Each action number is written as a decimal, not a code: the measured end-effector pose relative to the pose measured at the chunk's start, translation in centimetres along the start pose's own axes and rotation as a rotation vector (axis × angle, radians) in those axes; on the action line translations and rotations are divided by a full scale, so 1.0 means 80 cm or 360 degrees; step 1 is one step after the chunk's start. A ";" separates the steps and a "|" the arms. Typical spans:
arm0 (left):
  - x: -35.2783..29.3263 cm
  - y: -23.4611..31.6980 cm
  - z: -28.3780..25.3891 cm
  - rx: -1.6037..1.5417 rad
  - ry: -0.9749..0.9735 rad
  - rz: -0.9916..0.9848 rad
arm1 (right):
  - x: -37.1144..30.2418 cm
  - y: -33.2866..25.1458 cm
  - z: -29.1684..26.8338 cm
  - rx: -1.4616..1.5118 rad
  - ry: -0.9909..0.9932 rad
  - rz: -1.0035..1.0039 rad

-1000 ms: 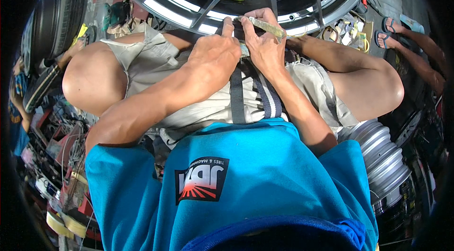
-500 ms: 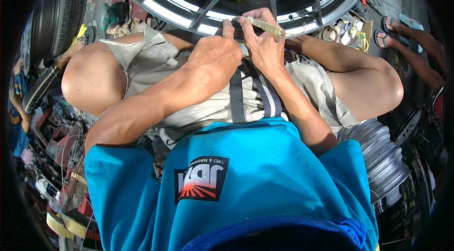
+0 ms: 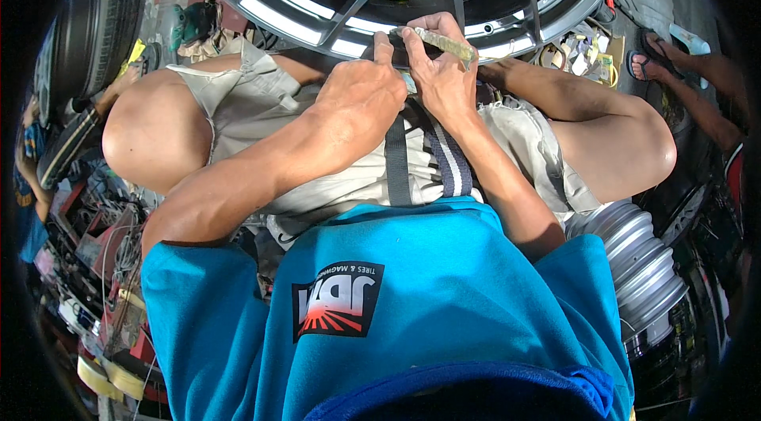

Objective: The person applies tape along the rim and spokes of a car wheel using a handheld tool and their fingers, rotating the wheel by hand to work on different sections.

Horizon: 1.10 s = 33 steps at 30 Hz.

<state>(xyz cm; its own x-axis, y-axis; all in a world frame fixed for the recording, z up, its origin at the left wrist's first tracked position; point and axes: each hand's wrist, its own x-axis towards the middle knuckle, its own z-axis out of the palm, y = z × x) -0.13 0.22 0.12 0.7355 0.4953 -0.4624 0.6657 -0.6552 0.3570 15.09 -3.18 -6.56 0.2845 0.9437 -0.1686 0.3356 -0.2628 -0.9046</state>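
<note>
Both hands meet at the near edge of a silver spoked wheel rim (image 3: 349, 47) lying in front of my crossed legs. My right hand (image 3: 445, 76) is closed on a thin tool with a worn, yellowish wrapped handle (image 3: 448, 45). Its dark end points left along the rim, but its exact kind cannot be made out. My left hand (image 3: 357, 100) is closed beside it, index finger reaching up to the rim edge near the tool's dark end. The other left fingers are curled, hiding whatever they hold. A small pale-blue bit (image 3: 409, 82) shows between the hands.
A tyre (image 3: 115, 21) stands at far left, near another person's leg (image 3: 67, 139). A green power tool (image 3: 198, 23) lies beyond my left knee. Cluttered parts (image 3: 103, 254) fill the lower left. Ribbed silver rims (image 3: 630, 270) sit at right, below another person's sandalled feet (image 3: 644, 66).
My hands, the tool and the wheel rim hold nearly the same place. At right, one of the other person's sandalled feet has shifted slightly.
</note>
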 end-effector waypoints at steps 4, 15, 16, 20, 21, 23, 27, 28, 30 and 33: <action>0.000 0.000 0.000 0.0019 0.0017 0.0016 | 0.000 0.001 -0.001 -0.0018 0.0002 -0.0016; -0.001 -0.002 0.002 0.0019 -0.0001 0.0029 | 0.000 -0.001 0.000 -0.0041 0.0006 -0.0053; -0.001 -0.002 0.002 0.0016 0.0006 0.0029 | 0.000 -0.001 -0.001 -0.0041 0.0006 -0.0054; 0.001 -0.001 0.002 0.0021 -0.0062 0.0011 | -0.001 0.002 -0.002 -0.0006 -0.0024 -0.0011; 0.001 -0.003 0.009 -0.0002 -0.0013 0.0000 | -0.001 0.004 -0.002 -0.0027 0.0013 -0.0062; 0.003 -0.006 0.015 -0.0024 0.0035 -0.0015 | 0.000 0.009 0.000 -0.0032 0.0023 -0.0114; 0.007 -0.015 0.018 -0.0197 -0.0113 0.0068 | 0.002 0.018 0.001 -0.0120 0.0065 -0.0259; 0.005 -0.014 0.016 -0.0294 -0.0028 0.0112 | 0.001 0.017 -0.004 -0.0105 0.0013 -0.0241; 0.002 -0.006 -0.015 -0.0451 -0.0062 0.0131 | -0.001 -0.002 -0.010 -0.0040 -0.0061 -0.0101; -0.003 0.005 -0.015 -0.0486 -0.0073 0.0135 | 0.001 -0.001 -0.010 0.0001 -0.0079 -0.0076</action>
<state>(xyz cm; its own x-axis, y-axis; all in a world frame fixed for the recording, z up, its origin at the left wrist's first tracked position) 0.08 0.54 1.35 0.7880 0.4158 -0.4541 0.6146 -0.4882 0.6196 15.82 -3.26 -6.16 0.2234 0.9640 -0.1443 0.3473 -0.2170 -0.9123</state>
